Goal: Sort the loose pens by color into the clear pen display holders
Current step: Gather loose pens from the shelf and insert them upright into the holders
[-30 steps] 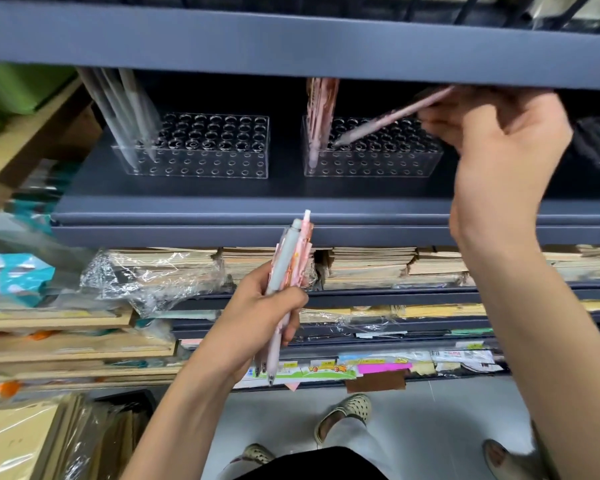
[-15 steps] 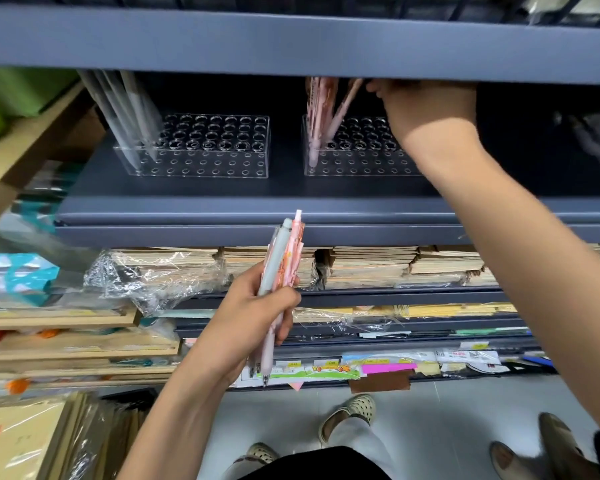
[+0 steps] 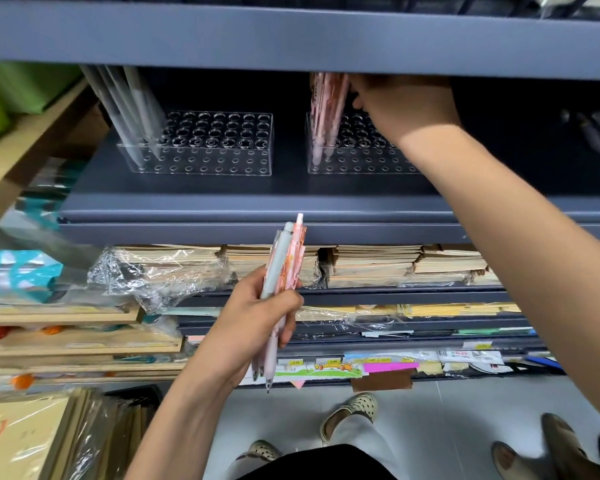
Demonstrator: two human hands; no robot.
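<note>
Pens [image 3: 326, 112] fill one corner of the two-o'clock holder [image 3: 357, 161]; my left hand [image 3: 257, 320] grips a bunch [image 3: 284, 271] unsorted, right fingers [image 3: 361, 95] hidden.

Bright overhead light, dark shelf recess, blurred bowed edges

Your left hand [image 3: 253, 317] and right hand [image 3: 404, 105] are bare, with no gloves, rings or watch visible, and both forearms are uncovered to the frame edge, so no sleeve shows. At the lower edge you wear a black garment [image 3: 312, 462] over light grey trousers [image 3: 361, 441]. Your footwear is a pair of cream perforated clogs [image 3: 352, 412]; the perforations appear as dark round holes across the uppers.
</note>
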